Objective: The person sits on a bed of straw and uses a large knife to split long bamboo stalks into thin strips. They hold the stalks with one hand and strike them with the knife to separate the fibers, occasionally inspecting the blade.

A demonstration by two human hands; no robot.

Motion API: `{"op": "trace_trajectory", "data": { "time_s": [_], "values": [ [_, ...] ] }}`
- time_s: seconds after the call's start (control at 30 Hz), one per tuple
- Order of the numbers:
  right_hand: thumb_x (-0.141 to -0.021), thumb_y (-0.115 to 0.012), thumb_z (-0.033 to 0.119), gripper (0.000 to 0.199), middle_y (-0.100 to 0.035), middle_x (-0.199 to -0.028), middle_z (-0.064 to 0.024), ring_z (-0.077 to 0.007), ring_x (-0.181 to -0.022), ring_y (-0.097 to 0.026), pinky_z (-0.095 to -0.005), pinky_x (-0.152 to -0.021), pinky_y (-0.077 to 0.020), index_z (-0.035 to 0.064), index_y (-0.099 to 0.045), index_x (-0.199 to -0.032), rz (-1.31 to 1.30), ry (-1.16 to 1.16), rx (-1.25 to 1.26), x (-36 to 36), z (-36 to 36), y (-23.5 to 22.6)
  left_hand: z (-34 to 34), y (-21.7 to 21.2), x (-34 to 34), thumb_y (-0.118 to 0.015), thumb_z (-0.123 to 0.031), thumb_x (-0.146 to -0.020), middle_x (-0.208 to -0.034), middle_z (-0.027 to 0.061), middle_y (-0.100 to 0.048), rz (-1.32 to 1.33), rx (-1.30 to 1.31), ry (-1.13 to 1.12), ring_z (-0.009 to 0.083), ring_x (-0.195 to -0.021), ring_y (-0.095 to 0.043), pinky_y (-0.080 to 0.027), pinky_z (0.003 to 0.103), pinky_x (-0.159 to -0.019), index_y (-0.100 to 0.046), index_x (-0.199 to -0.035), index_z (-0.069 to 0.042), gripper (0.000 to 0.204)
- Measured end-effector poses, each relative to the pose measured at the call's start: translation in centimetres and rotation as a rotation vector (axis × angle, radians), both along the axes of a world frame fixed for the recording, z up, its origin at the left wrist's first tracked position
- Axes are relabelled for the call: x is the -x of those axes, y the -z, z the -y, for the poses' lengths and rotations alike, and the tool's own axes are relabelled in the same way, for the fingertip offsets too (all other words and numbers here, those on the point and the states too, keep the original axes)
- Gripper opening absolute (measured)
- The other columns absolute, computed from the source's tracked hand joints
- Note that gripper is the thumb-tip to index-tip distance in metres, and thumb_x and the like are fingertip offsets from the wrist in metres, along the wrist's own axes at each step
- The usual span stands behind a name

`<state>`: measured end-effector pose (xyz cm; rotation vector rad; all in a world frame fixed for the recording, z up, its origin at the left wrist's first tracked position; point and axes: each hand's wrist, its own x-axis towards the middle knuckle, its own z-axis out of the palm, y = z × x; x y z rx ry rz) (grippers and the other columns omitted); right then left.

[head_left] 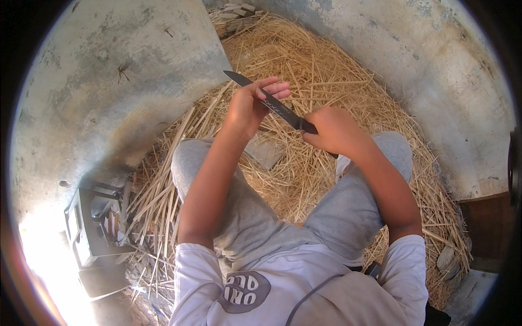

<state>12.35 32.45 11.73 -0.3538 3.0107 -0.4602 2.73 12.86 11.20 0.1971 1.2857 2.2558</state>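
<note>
My right hand (331, 129) is closed round the dark handle of a black knife (281, 110). Its blade slants up and to the left, with the tip beyond my left wrist. Along the blade, my left hand (254, 103) rests with fingers stretched out and palm turned up. Its thumb side crosses the blade near the tip half; whether it presses on it I cannot tell. Both hands are above a bed of dry straw-like strips and shavings (321, 70), in front of my bent knees.
Long pale split strips (163, 201) lie beside my left knee. A flat grey stone (265, 152) sits between my legs. Weathered walls (429, 81) enclose the straw. At the left stands a grey open-sided block (95, 225); flat stone pieces (239, 12) are heaped at the far end.
</note>
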Motion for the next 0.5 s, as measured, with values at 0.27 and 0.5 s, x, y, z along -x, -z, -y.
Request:
{"op": "trace_trajectory", "data": {
  "time_s": [0.27,0.5],
  "values": [
    [-0.08,-0.068,0.029,0.023,-0.068,-0.073,-0.0166,-0.0348,-0.074,-0.07,-0.0459,-0.071,-0.0563,0.0063,-0.071,-0.083,-0.022,-0.009,-0.03,0.0,-0.1,0.07,0.09,0.19,0.14,-0.039,-0.005,-0.074,-0.129,0.0293,-0.054,-0.01,0.011,0.01,0.037,-0.12,-0.057,-0.044,0.048,-0.109,-0.035,-0.139,0.018,0.069],
    [-0.08,-0.068,0.03,0.025,-0.068,-0.073,-0.017,-0.0353,-0.074,-0.07,-0.0463,-0.071,-0.0559,0.0054,-0.071,-0.083,-0.038,-0.017,-0.048,-0.11,-0.12,0.0,0.07,0.12,-0.02,-0.039,-0.004,-0.074,-0.13,0.0301,-0.053,-0.006,0.012,0.018,0.0379,-0.12,-0.056,-0.044,0.048,-0.109,-0.035,-0.139,0.018,0.07]
  ]
}}
